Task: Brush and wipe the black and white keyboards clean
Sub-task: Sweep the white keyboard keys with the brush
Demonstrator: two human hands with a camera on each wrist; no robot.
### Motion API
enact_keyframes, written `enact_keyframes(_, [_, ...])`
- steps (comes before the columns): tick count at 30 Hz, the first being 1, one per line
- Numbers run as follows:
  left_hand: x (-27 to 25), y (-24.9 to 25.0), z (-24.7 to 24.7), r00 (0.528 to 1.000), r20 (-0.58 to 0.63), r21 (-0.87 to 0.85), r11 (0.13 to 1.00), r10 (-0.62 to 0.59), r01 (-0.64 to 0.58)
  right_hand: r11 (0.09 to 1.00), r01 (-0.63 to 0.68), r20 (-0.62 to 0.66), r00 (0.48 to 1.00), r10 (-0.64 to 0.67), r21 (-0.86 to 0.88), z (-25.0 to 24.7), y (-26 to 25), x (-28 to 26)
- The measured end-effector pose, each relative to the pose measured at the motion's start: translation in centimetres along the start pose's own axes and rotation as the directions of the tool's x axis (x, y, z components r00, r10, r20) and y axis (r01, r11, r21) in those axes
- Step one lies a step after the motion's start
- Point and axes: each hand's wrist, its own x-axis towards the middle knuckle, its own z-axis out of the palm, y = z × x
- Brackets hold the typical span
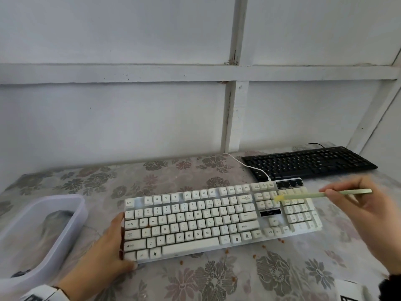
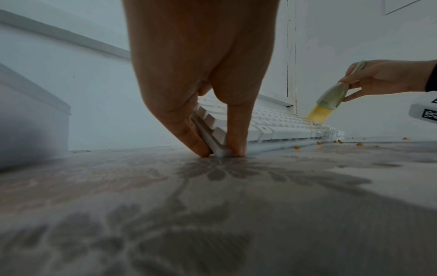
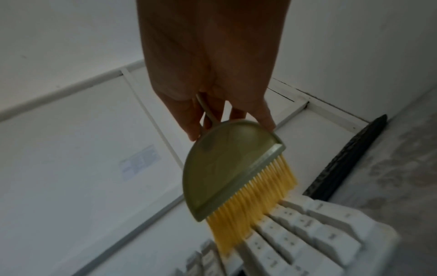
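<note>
The white keyboard (image 1: 206,220) lies across the middle of the floral tablecloth (image 1: 217,279). My left hand (image 1: 118,240) grips its left end, thumb and fingers pinching the near corner (image 2: 221,149). My right hand (image 1: 332,193) pinches the thin green handle of a brush (image 1: 314,194). The brush's yellow bristles (image 3: 250,205) touch the keys between the navigation block and the number pad (image 3: 319,233). The black keyboard (image 1: 308,161) lies behind, at the back right, untouched.
A translucent plastic tub (image 1: 71,227) holding a grey cloth (image 1: 54,222) stands to the left of my left hand. Orange crumbs (image 1: 263,246) are scattered on the cloth in front of the white keyboard. Its white cable (image 1: 249,166) runs to the wall behind.
</note>
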Motion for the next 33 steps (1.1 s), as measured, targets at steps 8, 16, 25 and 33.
enact_keyframes(8, [0.0, -0.2, 0.1, 1.0, -0.01, 0.034, 0.999, -0.016, 0.016, 0.961, 0.033, -0.18, 0.98, -0.085, -0.275, 2.6, -3.9, -1.5])
enact_keyframes(16, [-0.3, 0.8, -0.3, 1.0, -0.011, 0.041, 0.999, -0.028, 0.028, 0.969, 0.245, 0.39, 0.893, -0.222, -0.009, 19.1, -10.1, -10.7])
enact_keyframes(25, [-0.1, 0.0, 0.0, 0.999, -0.047, 0.016, 1.0, 0.009, -0.008, 0.909, 0.344, 0.254, 0.925, -0.284, -0.235, 22.7, -10.3, -12.3])
enact_keyframes(33, [-0.2, 0.0, 0.2, 0.998, -0.064, 0.024, 1.0, 0.013, -0.012, 0.904, 0.395, 0.2, 0.91, -0.362, -0.161, 22.7, -10.9, -12.9])
